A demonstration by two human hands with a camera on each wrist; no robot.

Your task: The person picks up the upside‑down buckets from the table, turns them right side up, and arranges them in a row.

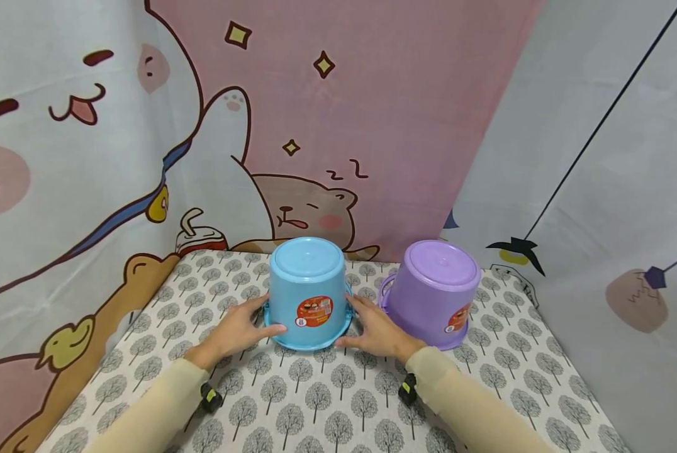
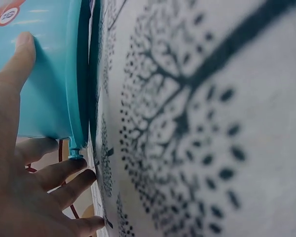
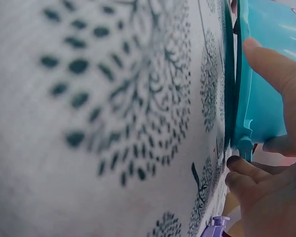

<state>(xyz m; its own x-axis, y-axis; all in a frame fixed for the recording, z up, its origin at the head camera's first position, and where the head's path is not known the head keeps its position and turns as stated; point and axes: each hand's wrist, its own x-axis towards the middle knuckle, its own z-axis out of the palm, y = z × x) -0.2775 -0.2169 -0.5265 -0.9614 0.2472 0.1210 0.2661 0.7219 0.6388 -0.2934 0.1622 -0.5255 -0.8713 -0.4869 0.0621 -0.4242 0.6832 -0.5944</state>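
Blue bucket [image 1: 301, 289], one, upside down on the tree-patterned worktop [image 1: 321, 434], base uppermost, left of an upturned purple bucket [image 1: 429, 299]; red-orange label [image 1: 316, 311] facing near; rim [image 1: 307, 345] downward; handle pegs [image 2: 75, 153] at left and right sides. Hands, two, bare; left hand [image 1: 238, 328] at the bucket's left side, fingers extended and spread, thumb across the near wall; right hand [image 1: 377, 330] at its right side, fingers loosely extended, thumb by the rim; neither curls round it; whether the thumbs press cannot be told. Handling, as judged: light, probably plastic; stiff at rim and base, slight give in the wall; glossy, hence possibly slippery; hardly fragile; best held two-handed, low on opposite sides.
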